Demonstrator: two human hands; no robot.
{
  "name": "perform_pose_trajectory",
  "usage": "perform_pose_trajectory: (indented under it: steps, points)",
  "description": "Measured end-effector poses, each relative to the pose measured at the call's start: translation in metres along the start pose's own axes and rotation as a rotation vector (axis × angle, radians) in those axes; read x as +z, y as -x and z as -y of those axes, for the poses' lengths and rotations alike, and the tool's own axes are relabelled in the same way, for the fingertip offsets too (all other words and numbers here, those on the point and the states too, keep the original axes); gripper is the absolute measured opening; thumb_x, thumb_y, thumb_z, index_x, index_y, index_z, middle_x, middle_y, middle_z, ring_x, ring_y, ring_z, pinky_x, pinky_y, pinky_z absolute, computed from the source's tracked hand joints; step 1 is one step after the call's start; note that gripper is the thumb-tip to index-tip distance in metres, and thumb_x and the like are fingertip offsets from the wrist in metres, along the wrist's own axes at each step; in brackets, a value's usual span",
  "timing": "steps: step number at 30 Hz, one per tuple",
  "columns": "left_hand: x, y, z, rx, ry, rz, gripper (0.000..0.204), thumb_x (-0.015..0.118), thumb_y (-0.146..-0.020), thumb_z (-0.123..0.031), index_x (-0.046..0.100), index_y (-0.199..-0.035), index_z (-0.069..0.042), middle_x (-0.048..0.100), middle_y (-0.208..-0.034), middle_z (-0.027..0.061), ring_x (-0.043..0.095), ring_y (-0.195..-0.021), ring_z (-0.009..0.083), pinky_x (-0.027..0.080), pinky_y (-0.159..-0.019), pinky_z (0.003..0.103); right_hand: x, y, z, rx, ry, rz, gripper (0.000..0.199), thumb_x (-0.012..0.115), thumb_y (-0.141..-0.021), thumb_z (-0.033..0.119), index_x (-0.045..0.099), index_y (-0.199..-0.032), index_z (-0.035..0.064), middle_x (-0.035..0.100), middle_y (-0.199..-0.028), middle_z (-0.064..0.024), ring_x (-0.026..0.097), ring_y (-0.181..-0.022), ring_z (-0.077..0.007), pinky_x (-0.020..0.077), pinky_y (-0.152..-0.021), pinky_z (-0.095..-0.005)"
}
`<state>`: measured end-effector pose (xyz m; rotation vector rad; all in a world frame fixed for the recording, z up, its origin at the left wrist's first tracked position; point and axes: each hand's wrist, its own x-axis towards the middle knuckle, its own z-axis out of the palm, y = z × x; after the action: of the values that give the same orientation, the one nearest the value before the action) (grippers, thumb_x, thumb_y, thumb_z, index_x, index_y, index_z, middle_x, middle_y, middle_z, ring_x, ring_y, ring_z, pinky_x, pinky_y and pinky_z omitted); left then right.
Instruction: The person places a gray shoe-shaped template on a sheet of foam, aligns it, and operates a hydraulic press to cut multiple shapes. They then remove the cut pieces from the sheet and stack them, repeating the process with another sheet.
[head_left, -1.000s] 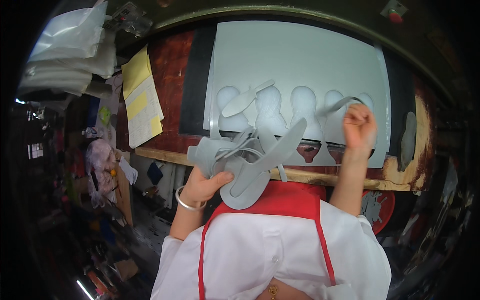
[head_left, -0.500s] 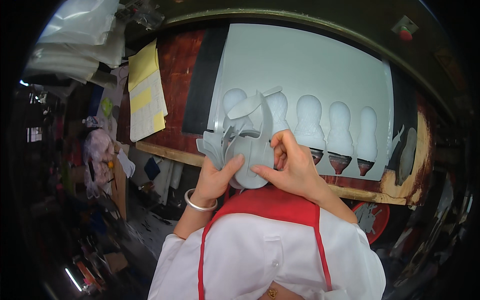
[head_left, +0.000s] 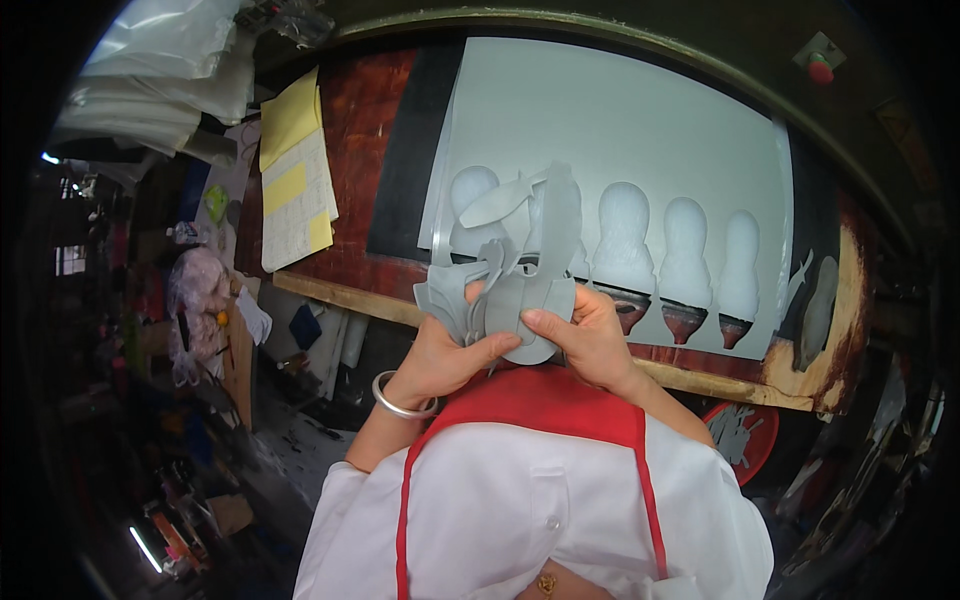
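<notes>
My left hand (head_left: 448, 355) and my right hand (head_left: 592, 345) are together in front of my chest, closed on a bundle of thin grey cut-out pieces (head_left: 528, 296). Both thumbs press on the rounded lower end of the front piece. Fingers behind the bundle are mostly hidden. Curved strips fan out beside my left hand, and one long strip (head_left: 562, 215) stands up from the middle. Behind the bundle, several white padded, sole-like shapes (head_left: 624, 235) with dark, reddish pointed ends lie in a row, partly covered by the pieces.
A large pale grey sheet (head_left: 620, 110) covers much of the reddish table (head_left: 350, 120). Yellow and white papers (head_left: 298, 185) lie at its left. Dark curved pieces (head_left: 815, 310) rest by the right edge. Below stands a red tub (head_left: 752, 440) of grey scraps. A red button (head_left: 820, 70) is at the back.
The bundle has turned, its long strip now standing straighter. My right hand has lowered from the bundle's side to grip its lower right part, and my left thumb has slid to the right.
</notes>
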<state>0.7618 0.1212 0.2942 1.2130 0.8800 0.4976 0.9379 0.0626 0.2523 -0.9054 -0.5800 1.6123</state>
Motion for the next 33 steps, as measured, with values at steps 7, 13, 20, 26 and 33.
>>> perform_pose_trajectory:
  steps: [7, 13, 20, 26, 33]
  points:
    - [-0.013, 0.007, 0.001, -0.133, -0.055, 0.165, 0.031, 0.066, -0.083, -0.003, 0.056, -0.113, 0.001, 0.062, -0.094, 0.0037, 0.057, -0.087, 0.0105, 0.046, -0.078, 0.026, -0.001, 0.01, -0.024, 0.308, -0.666, 0.245, 0.02, 0.054, -0.094, 0.013, 0.053, -0.111, 0.0019, 0.06, -0.091, -0.0054, 0.057, -0.087, -0.0139, 0.0468, -0.081, -0.0283]
    - [-0.015, 0.013, 0.007, -0.005, -0.02, -0.039, 0.032, 0.064, -0.085, -0.004, 0.054, -0.114, 0.003, 0.063, -0.097, 0.0063, 0.058, -0.091, 0.0113, 0.047, -0.081, 0.026, -0.007, 0.003, -0.005, 0.074, -0.026, -0.026, 0.025, 0.058, -0.091, 0.009, 0.051, -0.114, 0.0011, 0.061, -0.089, -0.0058, 0.058, -0.08, -0.015, 0.048, -0.075, -0.0285]
    - [0.0, 0.01, -0.003, -0.062, 0.114, 0.018, 0.026, 0.06, -0.089, -0.006, 0.054, -0.112, 0.001, 0.062, -0.095, 0.0028, 0.056, -0.087, 0.0087, 0.046, -0.077, 0.025, 0.002, 0.003, 0.033, -0.701, 1.384, 0.107, 0.048, 0.08, -0.064, 0.044, 0.05, -0.062, 0.0064, 0.052, -0.059, -0.008, 0.052, -0.052, -0.0226, 0.0407, -0.044, -0.0327]
    - [-0.003, 0.014, -0.01, -0.118, -0.067, 0.196, 0.022, 0.062, -0.088, -0.011, 0.058, -0.106, 0.002, 0.06, -0.086, 0.0018, 0.051, -0.08, 0.0091, 0.044, -0.074, 0.024, -0.002, 0.0, 0.04, -0.493, 1.089, 0.484, 0.028, 0.061, -0.085, 0.018, 0.053, -0.064, 0.0024, 0.054, -0.059, -0.0127, 0.053, -0.053, -0.0313, 0.0422, -0.049, -0.0387]
    - [-0.012, 0.036, -0.016, -0.257, -0.219, 0.288, 0.04, 0.068, -0.084, -0.013, 0.057, -0.118, 0.003, 0.064, -0.096, 0.0044, 0.055, -0.087, 0.0117, 0.044, -0.079, 0.025, -0.065, 0.001, 0.102, 0.089, 0.836, 0.592, 0.04, 0.056, -0.093, 0.02, 0.042, -0.061, 0.0008, 0.038, -0.053, 0.0003, 0.03, -0.053, -0.0094, 0.0315, -0.048, -0.0274]
